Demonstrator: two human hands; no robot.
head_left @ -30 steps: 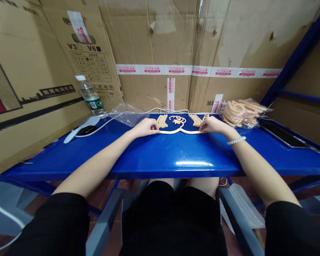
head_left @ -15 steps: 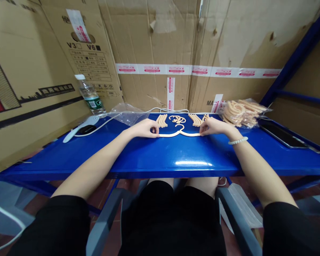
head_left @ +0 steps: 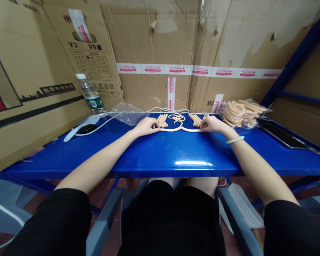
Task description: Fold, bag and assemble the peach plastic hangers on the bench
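A beige clothes hanger (head_left: 170, 129) spans the gap between my two hands near the back of the blue table, its hook pointing away from me. My left hand (head_left: 148, 126) pinches the hanger's left end. Its right end is in the closed fingers of my right hand (head_left: 212, 125). Just behind lie several loose beige hooks (head_left: 176, 117) in a small heap. Several curved hanger arms (head_left: 163, 120) are lined up beside my left fingers, and a second row of arms (head_left: 195, 120) lies by my right fingers, partly hidden by that hand.
A clear bag of beige hanger parts (head_left: 242, 113) and a black phone (head_left: 282, 136) are on the right. On the left are a water bottle (head_left: 92, 97), a pale-blue brush-like object (head_left: 80, 128) and a crumpled plastic bag (head_left: 128, 113). Cardboard (head_left: 149, 42) walls the back.
Both hands have shifted slightly away from me with the hanger. Its hook now overlaps the heap of loose hooks, and the hanger appears flatter or tipped differently.
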